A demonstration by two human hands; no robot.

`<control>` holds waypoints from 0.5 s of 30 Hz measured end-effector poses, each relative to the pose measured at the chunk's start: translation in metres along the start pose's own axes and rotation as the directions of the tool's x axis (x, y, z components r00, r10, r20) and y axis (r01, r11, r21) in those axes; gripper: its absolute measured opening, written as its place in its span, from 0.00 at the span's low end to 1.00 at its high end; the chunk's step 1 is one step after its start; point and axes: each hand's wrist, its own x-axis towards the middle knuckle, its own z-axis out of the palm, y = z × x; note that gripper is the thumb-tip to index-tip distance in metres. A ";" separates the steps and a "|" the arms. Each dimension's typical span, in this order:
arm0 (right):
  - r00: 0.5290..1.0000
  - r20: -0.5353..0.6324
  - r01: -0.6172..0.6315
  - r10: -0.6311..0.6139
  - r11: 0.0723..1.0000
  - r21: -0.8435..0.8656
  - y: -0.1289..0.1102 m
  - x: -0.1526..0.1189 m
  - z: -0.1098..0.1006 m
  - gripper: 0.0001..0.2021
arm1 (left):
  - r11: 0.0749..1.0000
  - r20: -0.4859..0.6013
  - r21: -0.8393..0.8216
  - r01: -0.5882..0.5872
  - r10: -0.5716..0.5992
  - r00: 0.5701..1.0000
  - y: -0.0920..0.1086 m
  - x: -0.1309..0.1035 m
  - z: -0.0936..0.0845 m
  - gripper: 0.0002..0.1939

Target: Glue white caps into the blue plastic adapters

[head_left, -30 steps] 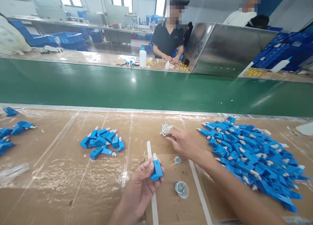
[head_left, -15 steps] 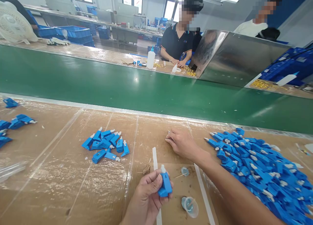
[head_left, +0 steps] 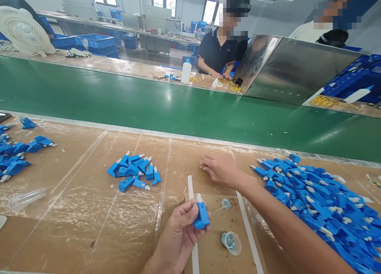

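Note:
My left hand (head_left: 181, 228) holds a small blue plastic block with a white tip (head_left: 201, 215), the tip pointing up and away from me. Its thumb presses on the block's left side. Farther forward, my right hand (head_left: 220, 168) rests low over the cardboard table top (head_left: 178, 163), fingers curled together; whatever lies between the fingertips is too small or hidden. Just below the right hand, between two white tape strips, stand a clear cup of bluish liquid (head_left: 231, 243) with a stick in it and a small round dish (head_left: 226, 203) with another stick.
A large heap of similar blue pieces (head_left: 321, 202) lies on the right, a small cluster (head_left: 133, 170) left of centre, more at far left. A clear plastic tube (head_left: 28, 198) lies at left. Beyond runs a green conveyor belt (head_left: 143, 99); a co-worker (head_left: 218, 51) works across it.
The view has shifted slightly, so most things appear a little farther right. Both hands keep nearly the same pose; the left still grips the blue block, and the right stays low over the table.

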 end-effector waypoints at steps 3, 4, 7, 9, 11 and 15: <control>1.000 0.006 0.015 -0.014 1.000 -0.007 -0.002 0.004 0.006 0.10 | 1.000 -0.008 -0.010 0.000 0.000 1.000 0.000 0.000 0.000 0.12; 1.000 0.011 0.022 -0.022 1.000 -0.003 -0.002 0.007 0.008 0.11 | 1.000 -0.009 -0.010 0.000 0.000 1.000 -0.001 0.000 0.000 0.12; 0.999 0.024 0.044 -0.045 0.999 0.031 -0.003 0.014 0.011 0.09 | 1.000 -0.008 -0.004 0.003 -0.003 1.000 -0.001 0.000 0.001 0.13; 0.998 0.023 0.054 -0.056 0.996 0.077 -0.004 0.017 0.007 0.06 | 1.000 -0.008 0.000 0.008 -0.008 1.000 -0.001 0.000 0.001 0.13; 0.998 0.004 0.056 -0.057 0.988 0.147 -0.006 0.015 -0.003 0.05 | 1.000 -0.009 0.006 0.007 -0.007 1.000 0.000 -0.001 0.002 0.14; 0.998 -0.056 0.027 -0.008 0.940 0.340 -0.014 -0.017 -0.027 0.06 | 0.999 0.022 0.023 -0.037 0.036 0.999 0.006 -0.004 0.002 0.12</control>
